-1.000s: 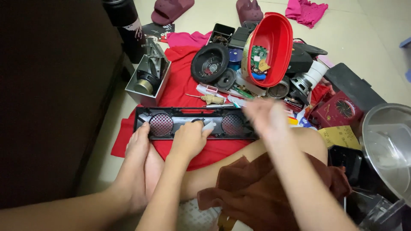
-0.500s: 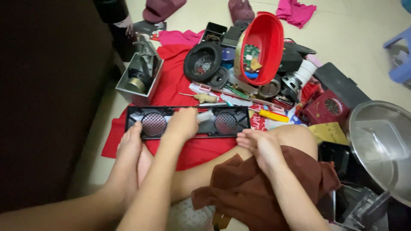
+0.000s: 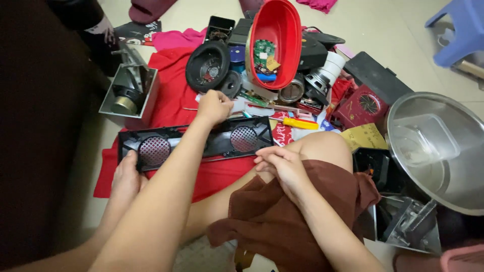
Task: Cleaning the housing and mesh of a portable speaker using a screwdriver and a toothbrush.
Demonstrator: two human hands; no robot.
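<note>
Right hand (image 3: 282,166) is laid on the brown cloth (image 3: 272,221) over the thigh, just beside the knee (image 3: 322,146). Its fingers are curled; whether the cloth is pinched cannot be told. The black panel (image 3: 212,143) with two round mesh grilles is laid flat on the red cloth (image 3: 171,95), just ahead of that hand. Its left end is pressed by a foot or third hand (image 3: 126,176); which one cannot be told. The left forearm is stretched across the panel, part of its middle hidden. Left hand (image 3: 214,106) is past the far edge, fingers closed in a fist, contents unseen. Beyond: speaker cone (image 3: 207,65), red tub (image 3: 287,40) tipped up, yellow screwdriver (image 3: 300,123). Steel bowl (image 3: 454,166) at right.
</note>
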